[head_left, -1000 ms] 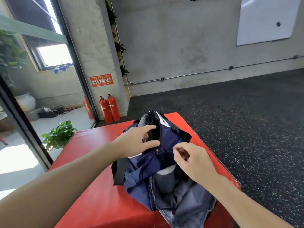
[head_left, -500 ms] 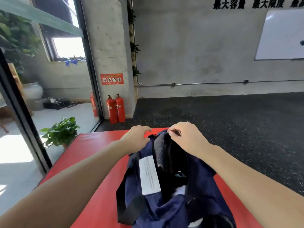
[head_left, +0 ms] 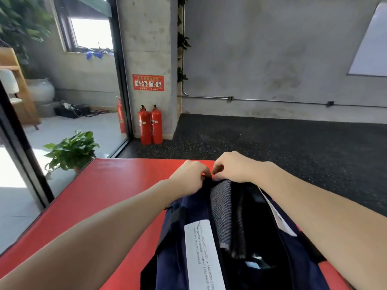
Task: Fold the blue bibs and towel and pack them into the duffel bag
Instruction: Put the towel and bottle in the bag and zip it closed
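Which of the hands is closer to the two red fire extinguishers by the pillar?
Left. The left hand grips the duffel bag end on the fire extinguishers side; the right hand sits farther right.

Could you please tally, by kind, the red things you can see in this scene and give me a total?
Fire extinguishers: 3, two side by side and one behind the glass
Wall sign: 1
Mat under the duffel bag: 1
Total: 5
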Motion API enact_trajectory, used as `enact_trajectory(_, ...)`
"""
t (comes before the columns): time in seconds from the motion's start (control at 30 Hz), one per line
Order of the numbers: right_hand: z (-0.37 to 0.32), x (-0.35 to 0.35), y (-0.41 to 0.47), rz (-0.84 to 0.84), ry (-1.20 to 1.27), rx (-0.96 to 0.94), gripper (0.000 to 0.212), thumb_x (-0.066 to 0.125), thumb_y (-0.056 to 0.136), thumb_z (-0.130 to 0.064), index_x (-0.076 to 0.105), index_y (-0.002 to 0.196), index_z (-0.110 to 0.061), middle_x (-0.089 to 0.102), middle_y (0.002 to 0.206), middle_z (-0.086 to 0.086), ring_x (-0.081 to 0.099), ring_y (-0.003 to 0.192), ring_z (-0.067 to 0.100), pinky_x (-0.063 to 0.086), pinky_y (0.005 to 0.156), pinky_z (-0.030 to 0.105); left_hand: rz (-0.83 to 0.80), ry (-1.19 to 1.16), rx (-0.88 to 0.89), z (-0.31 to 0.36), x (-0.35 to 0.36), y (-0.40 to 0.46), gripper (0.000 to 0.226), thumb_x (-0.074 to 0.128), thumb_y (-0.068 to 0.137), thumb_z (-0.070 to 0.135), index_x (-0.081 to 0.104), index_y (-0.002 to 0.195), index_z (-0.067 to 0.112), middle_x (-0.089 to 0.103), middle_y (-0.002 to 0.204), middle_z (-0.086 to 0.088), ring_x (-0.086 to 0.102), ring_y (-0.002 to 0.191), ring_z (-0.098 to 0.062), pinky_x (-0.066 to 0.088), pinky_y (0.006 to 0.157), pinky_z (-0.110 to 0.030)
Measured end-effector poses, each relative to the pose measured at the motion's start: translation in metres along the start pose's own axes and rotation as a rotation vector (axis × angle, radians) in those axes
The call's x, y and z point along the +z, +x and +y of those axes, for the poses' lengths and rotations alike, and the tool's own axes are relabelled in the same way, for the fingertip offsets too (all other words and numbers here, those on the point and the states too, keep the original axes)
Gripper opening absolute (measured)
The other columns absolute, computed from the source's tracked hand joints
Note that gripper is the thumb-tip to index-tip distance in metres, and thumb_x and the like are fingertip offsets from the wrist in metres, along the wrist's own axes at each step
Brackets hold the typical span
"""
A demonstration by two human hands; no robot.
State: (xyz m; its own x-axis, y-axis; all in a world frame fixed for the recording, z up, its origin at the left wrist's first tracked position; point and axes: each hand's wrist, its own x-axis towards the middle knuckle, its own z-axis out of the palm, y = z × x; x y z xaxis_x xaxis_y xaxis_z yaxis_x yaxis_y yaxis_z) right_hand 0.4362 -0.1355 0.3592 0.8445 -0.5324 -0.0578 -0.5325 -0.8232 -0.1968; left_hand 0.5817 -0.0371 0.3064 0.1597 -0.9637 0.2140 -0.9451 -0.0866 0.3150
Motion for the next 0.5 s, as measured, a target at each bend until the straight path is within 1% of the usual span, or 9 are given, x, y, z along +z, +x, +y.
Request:
enact_trajectory(0.1, 0.002, 0.005, 0.008, -0.025, 0.022, 0.024, 0.038, 0.078, 0.085, -0.036, 0.073, 0.119, -0.023, 0.071, 0.115, -0.003, 0.063, 0.108, 0.018, 0.047, 0.092, 0.028, 0.072, -0.086, -0.043, -0.008, -0.002, 0.005, 0.031, 0.058, 0.090, 0.005, 0.078, 0.099, 0.028, 0.075, 0.100, 0.000, 0.063, 0.098, -0.021, 0.045, 0.087, -0.024)
enact_trajectory(0.17, 0.003, 0.008, 0.012, 0.002, 0.086, 0.029, 0.040, 0.078, 0.085, -0.038, 0.072, 0.122, -0.024, 0.071, 0.118, -0.002, 0.063, 0.109, 0.017, 0.046, 0.094, 0.027, 0.130, -0.151, -0.068, -0.015, -0.007, 0.007, 0.031, 0.059, 0.089, 0.006, 0.075, 0.088, 0.032, 0.075, 0.092, 0.002, 0.062, 0.093, -0.019, 0.047, 0.091, -0.027)
enact_trajectory(0.2, 0.003, 0.010, 0.014, 0.032, 0.122, 0.028, 0.040, 0.078, 0.084, -0.039, 0.072, 0.121, -0.025, 0.072, 0.118, -0.003, 0.064, 0.109, 0.016, 0.047, 0.094, 0.028, 0.151, -0.174, -0.079, -0.017, -0.010, 0.007, 0.032, 0.060, 0.089, 0.007, 0.072, 0.083, 0.036, 0.074, 0.088, 0.002, 0.061, 0.089, -0.017, 0.048, 0.090, -0.027)
enact_trajectory(0.27, 0.003, 0.012, 0.017, 0.097, 0.190, 0.027, 0.039, 0.080, 0.082, -0.039, 0.073, 0.118, -0.027, 0.073, 0.114, -0.005, 0.065, 0.106, 0.014, 0.049, 0.092, 0.026, 0.179, -0.199, -0.089, -0.018, -0.017, 0.006, 0.032, 0.061, 0.088, 0.007, 0.068, 0.077, 0.036, 0.073, 0.081, 0.003, 0.059, 0.074, -0.009, 0.049, 0.082, -0.023)
enact_trajectory(0.3, 0.002, 0.013, 0.017, 0.113, 0.235, 0.022, 0.040, 0.082, 0.080, -0.038, 0.073, 0.118, -0.028, 0.073, 0.112, -0.007, 0.066, 0.104, 0.012, 0.049, 0.089, 0.023, 0.193, -0.207, -0.091, -0.018, -0.020, 0.006, 0.032, 0.061, 0.087, 0.006, 0.068, 0.075, 0.034, 0.072, 0.078, 0.004, 0.058, 0.068, -0.005, 0.047, 0.076, -0.019)
enact_trajectory(0.33, 0.002, 0.013, 0.018, 0.114, 0.303, 0.024, 0.040, 0.083, 0.079, -0.037, 0.074, 0.116, -0.029, 0.074, 0.109, -0.009, 0.067, 0.101, 0.009, 0.049, 0.088, 0.021, 0.205, -0.222, -0.096, -0.018, -0.023, 0.006, 0.031, 0.060, 0.087, 0.005, 0.068, 0.074, 0.032, 0.071, 0.075, 0.005, 0.058, 0.065, -0.002, 0.044, 0.069, -0.014)
enact_trajectory(0.4, 0.001, 0.014, 0.021, 0.136, 0.457, 0.026, 0.032, 0.087, 0.075, -0.035, 0.076, 0.105, -0.033, 0.075, 0.100, -0.010, 0.069, 0.094, 0.007, 0.051, 0.090, 0.027, 0.224, -0.259, -0.105, -0.018, -0.029, 0.006, 0.031, 0.061, 0.086, 0.004, 0.069, 0.073, 0.031, 0.071, 0.071, 0.006, 0.060, 0.066, -0.003, 0.040, 0.060, -0.008)
enact_trajectory(0.43, 0.002, 0.015, 0.023, 0.176, 0.502, 0.034, 0.025, 0.088, 0.074, -0.035, 0.076, 0.096, -0.034, 0.076, 0.092, -0.009, 0.069, 0.087, 0.008, 0.053, 0.087, 0.030, 0.225, -0.273, -0.109, -0.019, -0.030, 0.006, 0.031, 0.061, 0.085, 0.003, 0.069, 0.073, 0.031, 0.070, 0.070, 0.006, 0.061, 0.066, -0.005, 0.042, 0.059, -0.009)
enact_trajectory(0.5, -0.002, 0.014, 0.023, 0.251, 0.554, 0.061, 0.017, 0.089, 0.073, -0.035, 0.076, 0.083, -0.031, 0.072, 0.076, -0.008, 0.062, 0.069, 0.008, 0.049, 0.070, 0.026, 0.215, -0.276, -0.114, -0.019, -0.030, 0.004, 0.031, 0.059, 0.085, 0.003, 0.068, 0.072, 0.030, 0.068, 0.068, 0.006, 0.061, 0.065, -0.008, 0.044, 0.059, -0.017)
